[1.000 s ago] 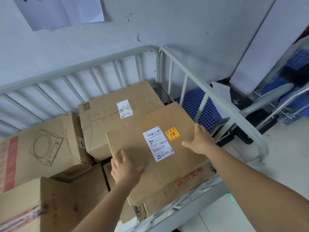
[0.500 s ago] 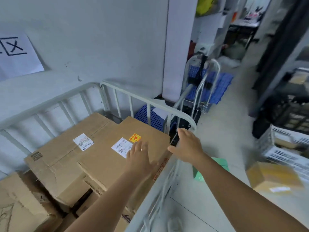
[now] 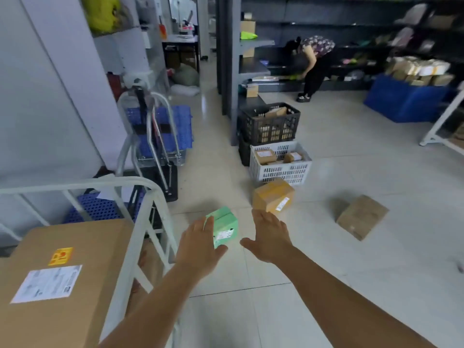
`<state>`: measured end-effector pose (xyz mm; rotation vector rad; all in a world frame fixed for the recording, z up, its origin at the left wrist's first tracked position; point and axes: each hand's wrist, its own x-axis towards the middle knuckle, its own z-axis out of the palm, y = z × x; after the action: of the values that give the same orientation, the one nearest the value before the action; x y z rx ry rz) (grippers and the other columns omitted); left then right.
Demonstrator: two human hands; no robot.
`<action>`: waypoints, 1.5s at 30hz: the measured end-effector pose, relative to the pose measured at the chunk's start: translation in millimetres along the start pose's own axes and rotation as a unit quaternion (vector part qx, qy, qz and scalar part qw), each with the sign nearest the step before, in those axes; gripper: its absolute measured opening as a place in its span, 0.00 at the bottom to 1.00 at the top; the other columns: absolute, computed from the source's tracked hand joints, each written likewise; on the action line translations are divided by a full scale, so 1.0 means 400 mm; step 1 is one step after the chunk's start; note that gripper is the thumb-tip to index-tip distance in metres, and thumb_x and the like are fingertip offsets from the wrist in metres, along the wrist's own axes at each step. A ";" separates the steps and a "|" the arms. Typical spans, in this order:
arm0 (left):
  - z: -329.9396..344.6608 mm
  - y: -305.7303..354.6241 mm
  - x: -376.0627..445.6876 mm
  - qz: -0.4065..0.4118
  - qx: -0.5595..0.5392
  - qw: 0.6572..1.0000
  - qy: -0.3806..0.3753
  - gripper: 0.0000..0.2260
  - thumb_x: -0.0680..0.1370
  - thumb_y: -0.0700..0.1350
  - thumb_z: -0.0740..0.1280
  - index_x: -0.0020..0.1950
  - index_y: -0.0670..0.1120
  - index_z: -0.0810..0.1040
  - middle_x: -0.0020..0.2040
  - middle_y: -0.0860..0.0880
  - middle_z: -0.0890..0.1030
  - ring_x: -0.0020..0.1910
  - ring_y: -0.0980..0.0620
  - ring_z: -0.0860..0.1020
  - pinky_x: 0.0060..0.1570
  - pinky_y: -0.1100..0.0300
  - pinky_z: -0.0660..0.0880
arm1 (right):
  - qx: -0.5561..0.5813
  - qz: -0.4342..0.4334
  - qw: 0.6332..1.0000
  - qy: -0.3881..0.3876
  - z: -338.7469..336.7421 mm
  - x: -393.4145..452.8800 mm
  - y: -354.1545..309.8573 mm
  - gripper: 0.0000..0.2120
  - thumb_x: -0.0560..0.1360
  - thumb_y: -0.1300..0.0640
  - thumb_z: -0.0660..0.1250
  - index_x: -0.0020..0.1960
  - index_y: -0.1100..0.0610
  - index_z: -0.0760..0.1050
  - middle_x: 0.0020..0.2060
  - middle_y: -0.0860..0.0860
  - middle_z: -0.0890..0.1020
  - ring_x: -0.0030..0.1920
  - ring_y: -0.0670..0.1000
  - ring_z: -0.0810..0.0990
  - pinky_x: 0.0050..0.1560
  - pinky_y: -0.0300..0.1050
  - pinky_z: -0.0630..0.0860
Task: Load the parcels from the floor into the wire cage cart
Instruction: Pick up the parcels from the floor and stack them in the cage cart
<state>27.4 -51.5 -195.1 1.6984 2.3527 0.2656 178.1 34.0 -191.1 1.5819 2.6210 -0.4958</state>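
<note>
A small green parcel lies on the tiled floor just right of the wire cage cart. My left hand hovers open in front of it, covering its left side. My right hand is open too, fingers spread, to the parcel's right. Both hands hold nothing. A yellow-brown parcel sits on the floor behind my right hand, and a plain brown parcel lies further right. Inside the cart, a large cardboard box with a white label and orange sticker lies on top.
A white crate and a black crate with small parcels stand mid-floor. A folded hand trolley leans by the wall over blue pallets. A person bends at dark shelving. A blue bin stands at far right.
My view swung right, from the cart to the floor. Both hands left the large box in the cart and now reach down around the green parcel.
</note>
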 end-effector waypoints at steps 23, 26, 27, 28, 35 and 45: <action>0.338 0.864 -0.416 0.320 0.036 0.934 -0.156 0.34 0.79 0.58 0.60 0.79 0.44 0.51 0.78 0.48 0.55 0.77 0.50 0.54 0.73 0.58 0.53 | 0.113 0.380 0.916 0.064 0.069 -0.884 0.758 0.41 0.77 0.40 0.64 0.79 0.55 0.48 0.78 0.51 0.55 0.78 0.54 0.52 0.76 0.51 0.52; 0.382 0.977 -0.467 0.365 0.044 0.914 -0.171 0.34 0.79 0.58 0.60 0.79 0.44 0.52 0.78 0.49 0.56 0.76 0.50 0.54 0.73 0.58 0.54 | 0.127 0.430 0.890 0.082 0.080 -0.998 0.831 0.40 0.76 0.40 0.64 0.79 0.56 0.50 0.77 0.51 0.57 0.77 0.54 0.54 0.74 0.50 0.54; 0.398 1.014 -0.482 0.380 0.049 0.907 -0.176 0.34 0.79 0.57 0.60 0.79 0.44 0.52 0.78 0.49 0.56 0.76 0.51 0.55 0.73 0.58 0.54 | 0.132 0.447 0.880 0.089 0.084 -1.031 0.853 0.40 0.76 0.40 0.65 0.79 0.56 0.51 0.76 0.51 0.58 0.76 0.54 0.55 0.74 0.50 0.55; 0.415 1.050 -0.497 0.396 0.055 0.899 -0.181 0.34 0.79 0.57 0.60 0.79 0.44 0.52 0.78 0.49 0.56 0.76 0.50 0.55 0.73 0.58 0.55 | 0.138 0.463 0.870 0.094 0.090 -1.063 0.873 0.39 0.76 0.41 0.65 0.78 0.56 0.52 0.76 0.51 0.59 0.76 0.54 0.55 0.73 0.50 0.55; 0.544 1.283 -0.560 0.498 0.092 0.828 -0.241 0.33 0.80 0.57 0.58 0.79 0.44 0.51 0.78 0.49 0.56 0.77 0.50 0.54 0.73 0.57 0.55 | 0.190 0.582 0.782 0.118 0.140 -1.230 1.009 0.37 0.77 0.42 0.64 0.77 0.56 0.53 0.75 0.51 0.60 0.76 0.54 0.56 0.74 0.52 0.55; 0.726 1.557 -0.659 0.591 0.131 0.729 -0.320 0.31 0.81 0.56 0.57 0.78 0.43 0.52 0.78 0.46 0.57 0.76 0.47 0.57 0.71 0.55 0.58 | 0.233 0.729 0.627 0.146 0.225 -1.454 1.154 0.39 0.75 0.40 0.64 0.78 0.55 0.52 0.76 0.50 0.60 0.75 0.53 0.58 0.72 0.52 0.58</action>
<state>756.7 -103.1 -280.3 2.6146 0.6057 -0.4374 845.9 -291.9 -277.0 3.2665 0.4181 -0.7037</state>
